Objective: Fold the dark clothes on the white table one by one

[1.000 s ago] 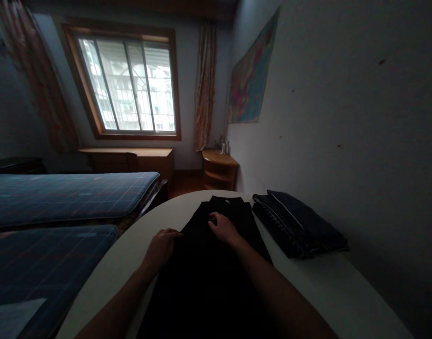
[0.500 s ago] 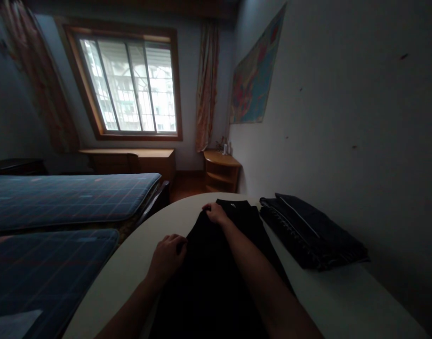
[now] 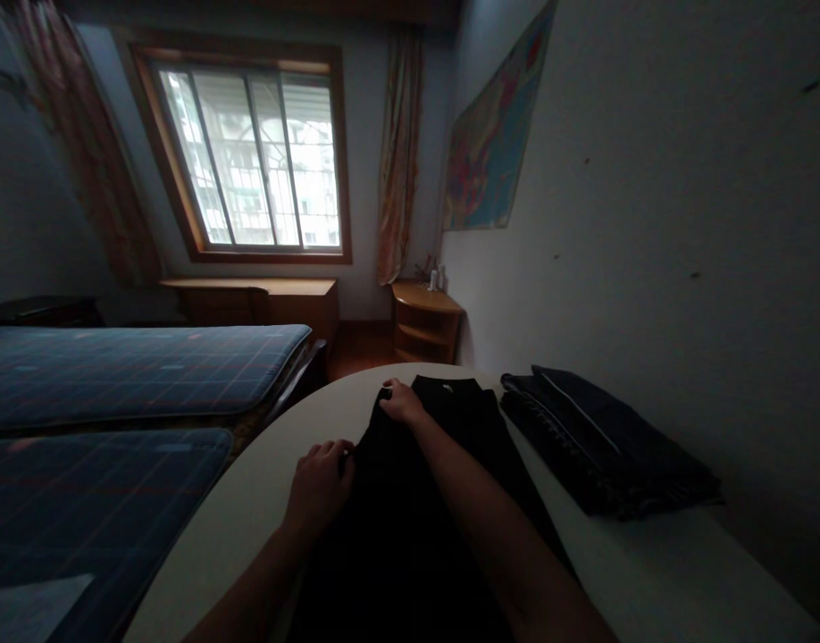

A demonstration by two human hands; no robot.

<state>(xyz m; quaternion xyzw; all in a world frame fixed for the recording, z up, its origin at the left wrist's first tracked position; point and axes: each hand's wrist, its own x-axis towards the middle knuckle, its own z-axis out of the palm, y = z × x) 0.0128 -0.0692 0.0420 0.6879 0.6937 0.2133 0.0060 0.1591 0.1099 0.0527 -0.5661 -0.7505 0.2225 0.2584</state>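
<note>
A black garment [image 3: 410,527] lies lengthwise on the pale round-ended table [image 3: 202,545], with a small light mark near its far, narrower end. It is too dark to tell its exact kind. My left hand [image 3: 320,480] is closed at the garment's left edge, fingertips pinching the cloth. Farther off, my right hand [image 3: 402,402] reaches across the garment and grips the same edge near its upper left corner. The right forearm covers part of the cloth.
Folded dark clothes [image 3: 604,446] are stacked on the table's right side, by the wall. To the left are beds with blue plaid mattresses [image 3: 135,371]. A wooden corner shelf [image 3: 427,304] and a desk [image 3: 296,290] stand beyond, below the window.
My right hand has shifted slightly left, pulling the garment's upper left edge a little outward. My left hand stays at the lower edge. The whole view has moved slightly.
</note>
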